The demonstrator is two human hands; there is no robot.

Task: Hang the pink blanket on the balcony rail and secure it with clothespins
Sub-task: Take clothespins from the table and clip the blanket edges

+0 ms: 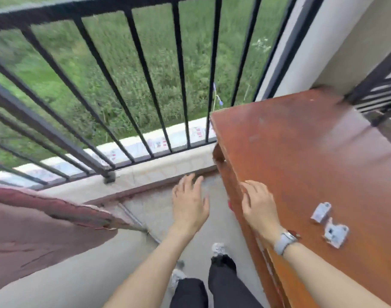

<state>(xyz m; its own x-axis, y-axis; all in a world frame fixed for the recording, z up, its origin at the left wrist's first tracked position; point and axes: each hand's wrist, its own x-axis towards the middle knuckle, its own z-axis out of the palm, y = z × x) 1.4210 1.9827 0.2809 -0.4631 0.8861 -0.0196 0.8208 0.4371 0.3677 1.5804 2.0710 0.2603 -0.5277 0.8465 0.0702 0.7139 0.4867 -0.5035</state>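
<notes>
The pink blanket [34,232] hangs at the lower left, draped down from the side stretch of the black balcony rail [56,12]. Two pale clothespins [321,211] [335,233] lie on the red-brown table [301,156] at the right. My left hand [190,203] hovers over the floor between blanket and table, fingers spread, holding nothing. My right hand [259,203], a watch on its wrist, is above the table's near-left edge with fingers apart and nothing in it. The clothespins lie to the right of that hand, apart from it.
Grass lies beyond the railing bars. A low concrete kerb [156,174] runs under the rail. A pale wall [345,41] and a second railing [379,90] stand behind the table. My legs and shoes [219,250] are on the grey floor.
</notes>
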